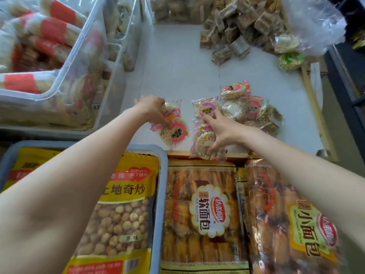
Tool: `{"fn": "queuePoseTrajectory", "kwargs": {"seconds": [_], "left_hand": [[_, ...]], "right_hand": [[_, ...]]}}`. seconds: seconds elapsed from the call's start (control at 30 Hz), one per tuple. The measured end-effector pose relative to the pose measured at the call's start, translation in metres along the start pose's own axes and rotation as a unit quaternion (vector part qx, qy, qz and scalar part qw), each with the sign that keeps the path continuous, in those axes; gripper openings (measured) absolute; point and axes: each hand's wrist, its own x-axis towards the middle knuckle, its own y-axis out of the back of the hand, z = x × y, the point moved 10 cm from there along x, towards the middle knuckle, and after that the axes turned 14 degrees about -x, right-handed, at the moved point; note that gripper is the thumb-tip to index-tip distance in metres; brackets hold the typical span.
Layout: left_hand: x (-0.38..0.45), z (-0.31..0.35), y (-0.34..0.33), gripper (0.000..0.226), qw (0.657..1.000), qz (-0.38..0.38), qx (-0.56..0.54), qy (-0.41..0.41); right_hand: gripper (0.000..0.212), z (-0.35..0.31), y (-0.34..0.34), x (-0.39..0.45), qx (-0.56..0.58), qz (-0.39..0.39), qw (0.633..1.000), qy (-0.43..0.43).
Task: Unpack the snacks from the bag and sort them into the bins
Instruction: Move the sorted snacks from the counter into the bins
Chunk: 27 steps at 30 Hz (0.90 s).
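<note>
Round pink-labelled rice cake packets lie on the white shelf floor [177,62]. My left hand [153,109] holds a small stack of these pink rice cake packets [174,130] from above, fingers curled over them. My right hand [221,129] grips another stack of rice cake packets [203,142] at the shelf's front edge, thumb below and fingers spread over the top. More pink packets [245,104] lie in a loose pile just right of my hands. A clear plastic bag [314,24] sits at the back right with green-labelled rice cakes [290,60] beside it.
Clear bins [83,62] of red-banded snacks stand at the left. A heap of small brown wrapped squares [237,30] fills the back. Near me sit a blue-grey tray [162,175] with a yellow nut bag [122,214] and two bread packs [203,214].
</note>
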Motion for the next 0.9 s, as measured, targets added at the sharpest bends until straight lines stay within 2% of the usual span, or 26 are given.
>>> {"fn": "queuePoseTrajectory", "kwargs": {"seconds": [0.1, 0.23, 0.33, 0.43, 0.5, 0.57, 0.6, 0.7, 0.8, 0.9], "left_hand": [[-0.002, -0.004, 0.007, 0.046, 0.999, 0.029, -0.032, 0.02], [-0.009, -0.001, 0.026, 0.04, 0.994, 0.087, -0.057, 0.032], [-0.015, 0.009, 0.046, 0.038, 0.988, 0.129, -0.08, 0.028], [-0.021, 0.029, 0.057, 0.04, 0.984, 0.146, -0.099, 0.015], [-0.025, 0.054, 0.053, 0.042, 0.986, 0.133, -0.102, -0.015], [-0.028, 0.089, 0.037, 0.044, 0.988, 0.089, -0.104, -0.071], [-0.031, 0.109, 0.026, 0.044, 0.988, 0.06, -0.099, -0.105], [-0.041, 0.161, -0.012, 0.044, 0.98, -0.032, -0.079, -0.178], [-0.034, 0.188, -0.045, 0.042, 0.976, -0.094, -0.119, -0.155], [-0.02, 0.208, -0.079, 0.033, 0.967, -0.14, -0.196, -0.084]], "right_hand": [[0.112, 0.004, 0.003, -0.004, 0.026, 0.058, 0.998, -0.018], [0.126, 0.012, 0.003, -0.004, 0.055, 0.054, 0.996, -0.042], [0.12, 0.031, 0.035, -0.018, 0.081, 0.114, 0.987, -0.082], [0.104, 0.084, 0.08, -0.057, 0.128, 0.212, 0.954, -0.167], [0.094, 0.131, 0.094, -0.087, 0.188, 0.251, 0.922, -0.225], [0.093, 0.172, 0.088, -0.108, 0.259, 0.234, 0.903, -0.249], [0.092, 0.188, 0.082, -0.114, 0.277, 0.205, 0.906, -0.245], [0.087, 0.206, 0.055, -0.117, 0.182, 0.055, 0.964, -0.188], [0.082, 0.203, 0.036, -0.101, 0.083, -0.027, 0.991, -0.102], [0.091, 0.2, 0.025, -0.079, 0.004, -0.04, 0.998, -0.041]]}}
